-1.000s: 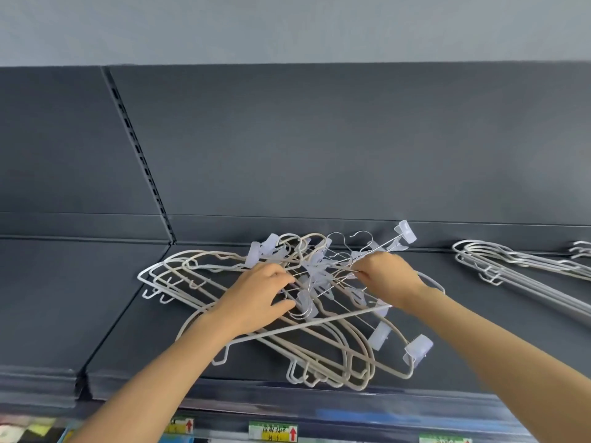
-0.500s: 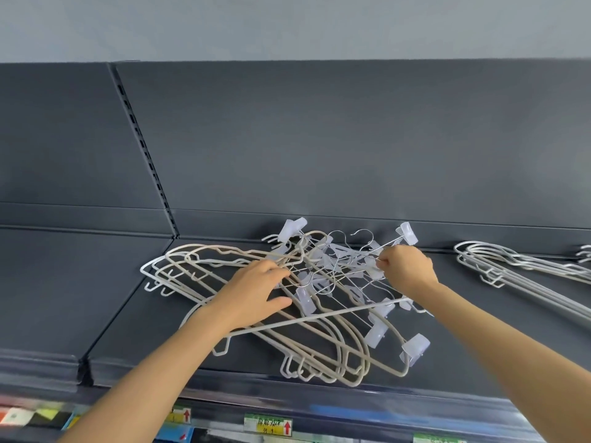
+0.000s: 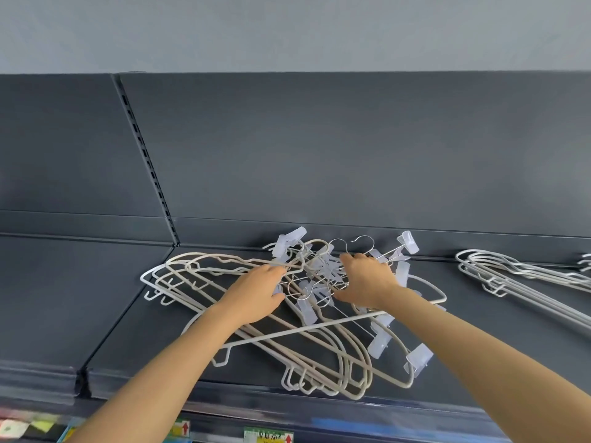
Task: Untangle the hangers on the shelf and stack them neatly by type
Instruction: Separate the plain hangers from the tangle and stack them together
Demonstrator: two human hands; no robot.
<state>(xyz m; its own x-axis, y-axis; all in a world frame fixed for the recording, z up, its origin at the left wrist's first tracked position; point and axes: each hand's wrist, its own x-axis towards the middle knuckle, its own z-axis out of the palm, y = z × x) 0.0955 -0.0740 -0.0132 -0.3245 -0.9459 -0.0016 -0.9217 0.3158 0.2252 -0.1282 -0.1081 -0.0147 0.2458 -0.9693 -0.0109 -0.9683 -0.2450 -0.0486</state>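
In the head view, the tangled pile [image 3: 307,330] lay mid-shelf [image 3: 96,314], so both arms reached up and over it. The left hand [image 3: 256,292] rested on the cream hangers [image 3: 204,266], fingers mostly straight, apparently pinning those matte, rounded frames down as an anchor. The right hand [image 3: 367,282] curled its fingers round the clip hangers [image 3: 323,270], thin shiny wire with translucent plastic clips and steel hooks, likely to work them loose, since the hooks snag easily. To the right, well apart, slim white hangers [image 3: 511,276] already lay nested in one stack, probably to keep that type separate.
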